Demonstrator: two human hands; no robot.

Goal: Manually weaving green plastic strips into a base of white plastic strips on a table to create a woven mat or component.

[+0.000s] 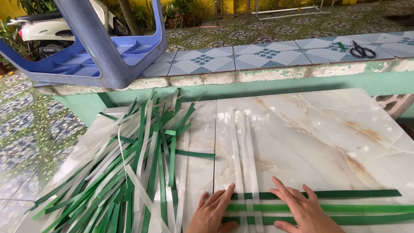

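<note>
Both hands pressed flat on crossed plastic strips at the near edge of the marble counter.

The left hand (212, 212) and the right hand (302, 209) lie open, fingers spread, palms down; neither one clamps anything. Between them stand two white strips (244, 172), their long axis running away from the person. Three green strips (358, 208) cross these with their long axis from left to right, and their free ends reach far out to the right. The crossing sits just between the two hands, about equally near to each. The strips look thin, flat and glossy, woven over and under. A loose pile of green and white strips (129, 181) lies to the left, beside the left hand. The marble counter (310, 129) is pale with brown veins.
</note>
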